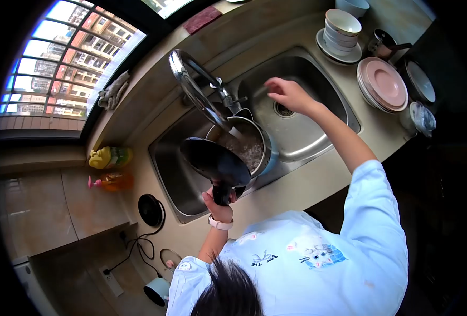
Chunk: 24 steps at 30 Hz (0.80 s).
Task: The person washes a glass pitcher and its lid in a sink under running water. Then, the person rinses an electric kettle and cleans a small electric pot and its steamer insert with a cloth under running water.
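Observation:
An electric kettle (268, 152) with a black lid (217, 160) tipped up is over the left sink basin (165, 158). My left hand (222, 209) is wrapped round its black handle. Water runs from the curved chrome faucet (188, 79) into the kettle, and its surface looks churned. Over the right basin (302, 142), my right hand (289, 95) hangs in the air with thumb and fingers apart, holding nothing. The faucet lever (240, 100) is to its left, not touched by the hand.
On the right counter stand stacked bowls (342, 31) and pink plates (383, 81). A yellow bottle (109, 157) and an orange pump bottle (115, 181) are at the left. A black kettle base (150, 209) with its cord lies near the left basin, and a small light-blue cup (157, 290) lies lower down.

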Motion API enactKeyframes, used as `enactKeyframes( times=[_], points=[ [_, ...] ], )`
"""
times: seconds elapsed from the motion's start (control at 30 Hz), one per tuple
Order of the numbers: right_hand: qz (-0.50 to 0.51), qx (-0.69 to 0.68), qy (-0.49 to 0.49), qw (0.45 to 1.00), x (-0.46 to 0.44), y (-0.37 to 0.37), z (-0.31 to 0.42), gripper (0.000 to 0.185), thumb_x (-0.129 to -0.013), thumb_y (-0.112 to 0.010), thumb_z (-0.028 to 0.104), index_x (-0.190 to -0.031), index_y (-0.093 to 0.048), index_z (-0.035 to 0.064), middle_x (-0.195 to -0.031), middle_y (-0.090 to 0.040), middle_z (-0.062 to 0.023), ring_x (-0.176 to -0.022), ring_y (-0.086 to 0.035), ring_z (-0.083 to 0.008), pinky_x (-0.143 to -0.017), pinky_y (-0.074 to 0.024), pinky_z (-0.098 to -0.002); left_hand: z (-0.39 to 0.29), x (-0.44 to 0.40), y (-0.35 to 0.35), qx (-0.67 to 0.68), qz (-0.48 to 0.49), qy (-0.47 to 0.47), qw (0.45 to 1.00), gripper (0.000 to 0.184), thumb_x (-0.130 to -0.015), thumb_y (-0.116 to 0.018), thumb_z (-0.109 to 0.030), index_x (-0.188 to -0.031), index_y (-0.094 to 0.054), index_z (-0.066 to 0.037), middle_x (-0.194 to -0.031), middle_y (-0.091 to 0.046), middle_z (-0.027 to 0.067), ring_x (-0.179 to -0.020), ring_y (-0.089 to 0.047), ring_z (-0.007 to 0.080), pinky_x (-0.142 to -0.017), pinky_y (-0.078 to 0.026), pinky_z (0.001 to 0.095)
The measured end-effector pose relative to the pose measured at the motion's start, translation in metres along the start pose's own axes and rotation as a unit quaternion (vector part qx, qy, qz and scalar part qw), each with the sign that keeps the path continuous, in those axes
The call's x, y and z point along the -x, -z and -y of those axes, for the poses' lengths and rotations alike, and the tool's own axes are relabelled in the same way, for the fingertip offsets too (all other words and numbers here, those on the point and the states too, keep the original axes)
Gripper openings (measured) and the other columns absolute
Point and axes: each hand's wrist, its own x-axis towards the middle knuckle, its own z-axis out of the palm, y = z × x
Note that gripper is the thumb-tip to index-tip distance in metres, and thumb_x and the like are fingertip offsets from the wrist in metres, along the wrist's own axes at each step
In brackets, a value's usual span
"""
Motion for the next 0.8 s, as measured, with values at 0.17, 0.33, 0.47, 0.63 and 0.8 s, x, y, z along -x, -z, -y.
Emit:
enactKeyframes(
  times=[0.17,0.33,0.47,0.63,0.8],
  points=[
    [0.137,0.048,0.028,0.989,-0.087,-0.046,0.011,0.037,-0.069,-0.063,0.018,-0.102,-0.054,0.0049,-0.084,-0.06,-0.0122,-0.079,-0.058,-0.0244,-0.07,-0.0444,-0.0327,-0.002,0.003,-0.004,-0.001,-0.03,-0.017,0.999,0.067,-0.081,-0.019,-0.061,-0.06,-0.046,-0.003,-0.049,-0.045,0.0068,-0.042,-0.043,0.0167,-0.041,-0.034,0.0261],
    [0.26,0.163,0.057,0.95,-0.109,-0.069,0.009,0.037,-0.061,-0.068,0.023,-0.094,-0.06,0.0078,-0.085,-0.06,-0.0107,-0.084,-0.058,-0.0253,-0.073,-0.0458,-0.0334,-0.004,0.001,-0.006,-0.01,-0.031,-0.031,0.999,0.065,-0.082,-0.021,-0.06,-0.065,-0.047,-0.003,-0.05,-0.046,0.0072,-0.042,-0.044,0.0164,-0.04,-0.035,0.0257],
    [0.289,0.358,-0.06,0.886,-0.105,-0.064,0.009,0.032,-0.069,-0.064,0.031,-0.091,-0.062,0.0076,-0.093,-0.06,-0.0107,-0.088,-0.057,-0.0264,-0.072,-0.0473,-0.0359,-0.005,0.003,-0.007,-0.004,-0.061,-0.01,0.998,0.066,-0.081,-0.022,-0.06,-0.065,-0.047,-0.002,-0.051,-0.047,0.0076,-0.042,-0.045,0.016,-0.04,-0.035,0.0252],
    [0.267,0.364,-0.081,0.889,-0.092,-0.058,0.008,0.036,-0.074,-0.059,0.038,-0.088,-0.062,0.0052,-0.089,-0.061,-0.0116,-0.086,-0.058,-0.027,-0.072,-0.0466,-0.0359,-0.002,0.004,-0.004,0.005,-0.061,-0.009,0.998,0.065,-0.081,-0.023,-0.06,-0.066,-0.047,-0.002,-0.051,-0.047,0.0078,-0.042,-0.044,0.0161,-0.04,-0.035,0.0253],
    [0.301,0.229,-0.09,0.922,-0.101,-0.064,-0.03,0.038,-0.075,-0.057,0.04,-0.082,-0.063,0.003,-0.08,-0.061,-0.0117,-0.079,-0.058,-0.0267,-0.069,-0.045,-0.0354,0.0,0.004,-0.001,0.003,-0.055,-0.018,0.998,0.064,-0.081,-0.024,-0.059,-0.066,-0.047,-0.001,-0.052,-0.047,0.0076,-0.042,-0.044,0.0159,-0.039,-0.034,0.0254]
  ],
)
